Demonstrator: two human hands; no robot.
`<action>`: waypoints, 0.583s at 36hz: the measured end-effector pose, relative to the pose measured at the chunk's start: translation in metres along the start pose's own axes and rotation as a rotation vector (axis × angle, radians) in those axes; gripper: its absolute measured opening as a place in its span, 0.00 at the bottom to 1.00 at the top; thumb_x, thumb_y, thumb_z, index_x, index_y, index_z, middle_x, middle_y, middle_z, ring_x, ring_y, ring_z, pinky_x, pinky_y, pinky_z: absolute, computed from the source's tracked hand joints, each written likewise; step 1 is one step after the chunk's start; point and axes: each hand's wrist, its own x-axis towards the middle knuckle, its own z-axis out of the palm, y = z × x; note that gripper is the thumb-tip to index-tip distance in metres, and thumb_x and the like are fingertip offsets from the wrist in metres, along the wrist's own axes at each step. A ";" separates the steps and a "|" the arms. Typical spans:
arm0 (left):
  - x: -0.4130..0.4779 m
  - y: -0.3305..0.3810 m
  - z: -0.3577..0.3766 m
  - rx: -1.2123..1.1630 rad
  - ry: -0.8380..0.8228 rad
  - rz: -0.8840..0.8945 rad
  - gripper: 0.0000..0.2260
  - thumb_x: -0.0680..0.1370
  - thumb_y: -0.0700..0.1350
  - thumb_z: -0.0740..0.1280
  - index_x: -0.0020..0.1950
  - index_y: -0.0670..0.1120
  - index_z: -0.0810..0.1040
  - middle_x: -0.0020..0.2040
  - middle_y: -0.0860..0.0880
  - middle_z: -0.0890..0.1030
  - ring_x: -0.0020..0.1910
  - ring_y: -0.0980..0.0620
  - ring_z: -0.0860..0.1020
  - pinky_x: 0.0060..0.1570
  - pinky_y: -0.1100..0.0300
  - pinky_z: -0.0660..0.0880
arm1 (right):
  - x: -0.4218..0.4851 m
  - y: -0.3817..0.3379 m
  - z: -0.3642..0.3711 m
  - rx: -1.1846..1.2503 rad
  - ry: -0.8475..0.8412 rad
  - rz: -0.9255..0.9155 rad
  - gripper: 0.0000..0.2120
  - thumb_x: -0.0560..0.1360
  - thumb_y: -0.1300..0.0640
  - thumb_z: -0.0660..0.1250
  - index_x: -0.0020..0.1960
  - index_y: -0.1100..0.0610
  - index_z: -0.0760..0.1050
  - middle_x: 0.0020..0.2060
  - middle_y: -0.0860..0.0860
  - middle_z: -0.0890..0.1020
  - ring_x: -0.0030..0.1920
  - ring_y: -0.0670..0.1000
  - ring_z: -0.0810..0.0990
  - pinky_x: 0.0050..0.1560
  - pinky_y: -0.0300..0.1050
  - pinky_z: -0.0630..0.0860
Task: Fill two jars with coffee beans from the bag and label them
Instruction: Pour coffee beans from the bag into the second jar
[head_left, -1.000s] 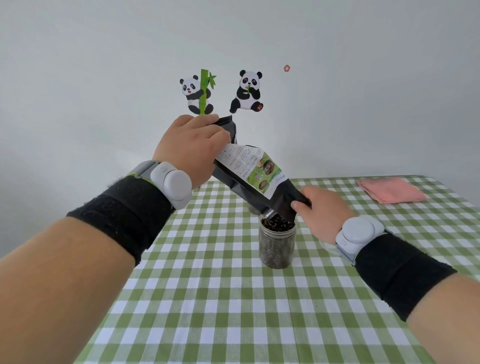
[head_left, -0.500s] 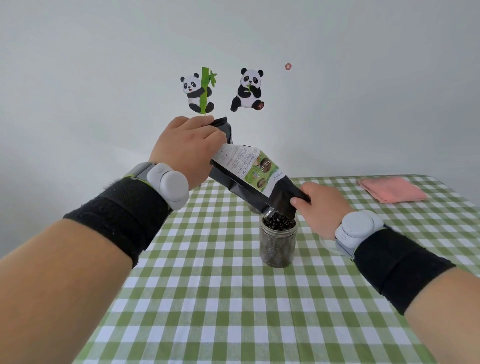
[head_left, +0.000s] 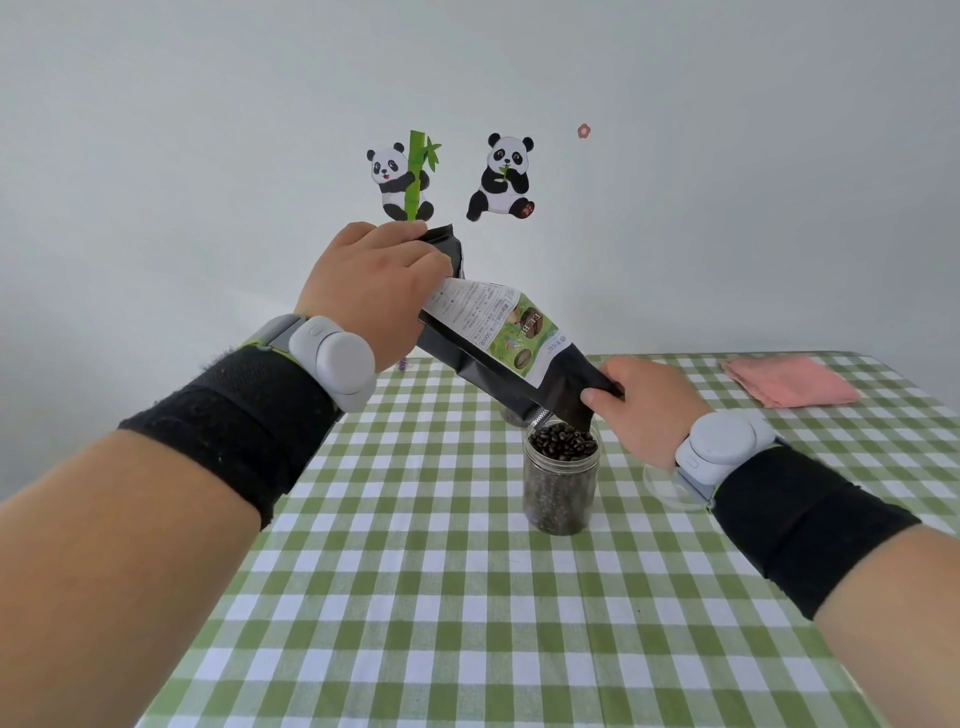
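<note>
The left hand (head_left: 374, 291) grips the raised bottom end of the black coffee bean bag (head_left: 498, 364). The right hand (head_left: 644, 405) pinches the bag's open mouth, which hangs just above the clear jar (head_left: 561, 493) standing on the green checked tablecloth (head_left: 415, 571). The coffee beans (head_left: 562, 442) are heaped up to the rim. I judge that the main danger is overfilling: if the bag is kept so steeply tilted, more beans will slide out and roll over the edge. The bag's mouth could also push the jar and tip it.
</note>
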 end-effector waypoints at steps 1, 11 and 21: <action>0.000 0.001 0.001 -0.002 0.003 0.001 0.17 0.70 0.35 0.70 0.58 0.46 0.79 0.58 0.51 0.82 0.70 0.43 0.71 0.64 0.45 0.66 | 0.000 0.000 0.000 0.001 -0.001 0.001 0.14 0.80 0.50 0.61 0.37 0.51 0.66 0.32 0.49 0.73 0.32 0.48 0.71 0.31 0.43 0.63; -0.001 0.004 0.005 -0.011 0.012 0.010 0.17 0.70 0.35 0.71 0.58 0.45 0.79 0.58 0.50 0.83 0.70 0.43 0.72 0.63 0.45 0.67 | -0.003 0.004 0.004 0.020 -0.010 0.006 0.14 0.80 0.50 0.61 0.36 0.48 0.65 0.31 0.47 0.72 0.31 0.47 0.70 0.31 0.41 0.61; -0.001 0.003 0.005 -0.015 0.020 0.013 0.17 0.69 0.35 0.71 0.57 0.45 0.80 0.57 0.51 0.83 0.69 0.43 0.72 0.62 0.45 0.67 | -0.003 0.002 0.004 0.017 -0.010 0.017 0.15 0.80 0.50 0.61 0.36 0.51 0.64 0.30 0.48 0.72 0.31 0.48 0.69 0.31 0.43 0.61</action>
